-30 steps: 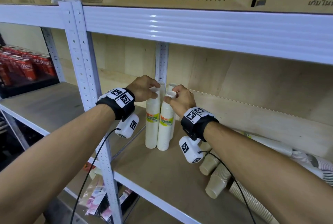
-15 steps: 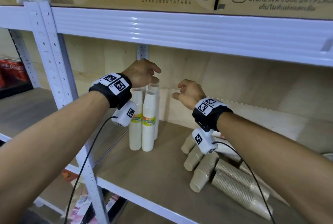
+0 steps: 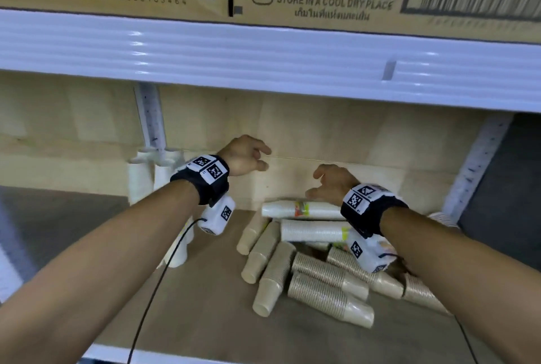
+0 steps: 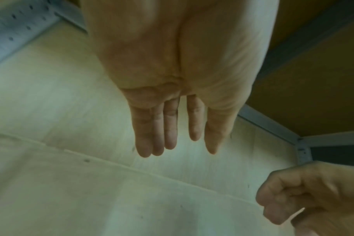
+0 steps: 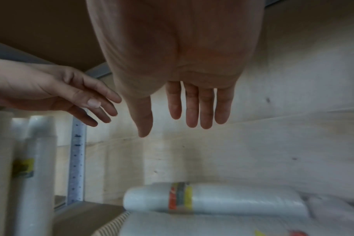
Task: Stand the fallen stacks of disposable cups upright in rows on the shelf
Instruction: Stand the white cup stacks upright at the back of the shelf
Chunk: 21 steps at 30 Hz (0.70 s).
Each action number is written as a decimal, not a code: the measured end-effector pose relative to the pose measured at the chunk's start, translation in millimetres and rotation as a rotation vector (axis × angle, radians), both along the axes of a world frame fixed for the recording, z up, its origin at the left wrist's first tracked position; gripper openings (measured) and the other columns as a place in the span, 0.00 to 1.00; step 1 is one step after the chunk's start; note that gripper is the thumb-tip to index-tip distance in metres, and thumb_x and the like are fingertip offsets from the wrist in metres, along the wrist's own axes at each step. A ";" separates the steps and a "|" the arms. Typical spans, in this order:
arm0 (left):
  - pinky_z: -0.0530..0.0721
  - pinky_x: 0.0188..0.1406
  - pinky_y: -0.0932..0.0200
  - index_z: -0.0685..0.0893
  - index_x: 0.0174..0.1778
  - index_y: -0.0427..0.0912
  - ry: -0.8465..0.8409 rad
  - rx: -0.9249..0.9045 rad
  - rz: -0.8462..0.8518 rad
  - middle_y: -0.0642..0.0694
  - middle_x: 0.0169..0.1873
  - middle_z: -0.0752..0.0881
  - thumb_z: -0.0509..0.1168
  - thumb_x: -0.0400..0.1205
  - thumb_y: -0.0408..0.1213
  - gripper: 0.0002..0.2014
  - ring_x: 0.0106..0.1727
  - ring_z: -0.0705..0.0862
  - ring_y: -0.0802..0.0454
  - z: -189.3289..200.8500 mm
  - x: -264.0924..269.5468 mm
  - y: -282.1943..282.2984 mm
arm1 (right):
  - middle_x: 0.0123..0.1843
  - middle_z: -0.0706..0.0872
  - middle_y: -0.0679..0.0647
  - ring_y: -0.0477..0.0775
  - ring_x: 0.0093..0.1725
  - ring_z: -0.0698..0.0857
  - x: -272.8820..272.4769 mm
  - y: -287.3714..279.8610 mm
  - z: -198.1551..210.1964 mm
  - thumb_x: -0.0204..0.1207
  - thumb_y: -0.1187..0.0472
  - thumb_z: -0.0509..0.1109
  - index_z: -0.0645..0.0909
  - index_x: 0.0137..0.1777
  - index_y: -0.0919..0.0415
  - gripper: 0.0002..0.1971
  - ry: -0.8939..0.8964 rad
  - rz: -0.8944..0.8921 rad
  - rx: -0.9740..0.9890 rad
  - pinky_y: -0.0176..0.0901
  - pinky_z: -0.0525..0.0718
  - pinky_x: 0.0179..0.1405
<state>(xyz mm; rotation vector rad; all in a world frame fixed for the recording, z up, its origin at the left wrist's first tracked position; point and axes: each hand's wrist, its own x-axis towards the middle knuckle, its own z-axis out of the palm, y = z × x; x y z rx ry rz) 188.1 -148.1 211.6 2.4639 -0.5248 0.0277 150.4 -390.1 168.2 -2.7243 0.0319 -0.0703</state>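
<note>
The shelf (image 3: 187,314) carries a heap of fallen stacks at its right: brown cups (image 3: 328,296) in front, white stacks (image 3: 295,208) lying behind them against the back wall. At the left, upright white stacks (image 3: 140,185) stand by the post, likely the start of a row. The left hand (image 3: 244,156) hovers above the boards, fingers loosely extended, holding nothing. The right hand (image 3: 329,185) hangs just over the topmost white stack, fingers relaxed and empty, apparently poised to take it next.
</note>
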 end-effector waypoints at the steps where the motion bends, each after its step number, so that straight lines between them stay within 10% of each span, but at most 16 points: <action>1: 0.78 0.55 0.63 0.83 0.68 0.51 0.015 0.006 -0.012 0.47 0.59 0.83 0.74 0.78 0.43 0.21 0.57 0.82 0.54 -8.6 4.7 -7.4 | 0.67 0.80 0.53 0.55 0.61 0.81 -1.3 -11.8 -6.0 0.69 0.44 0.78 0.75 0.66 0.51 0.28 0.030 -0.011 -0.009 0.47 0.80 0.60; 21: 0.77 0.71 0.52 0.80 0.70 0.52 0.259 0.068 -0.069 0.51 0.65 0.83 0.79 0.70 0.38 0.31 0.66 0.80 0.51 -152.7 67.9 -47.8 | 0.80 0.68 0.48 0.60 0.84 0.54 -1.5 -117.2 -106.3 0.59 0.38 0.77 0.66 0.79 0.42 0.45 0.261 -0.065 -0.247 0.59 0.67 0.78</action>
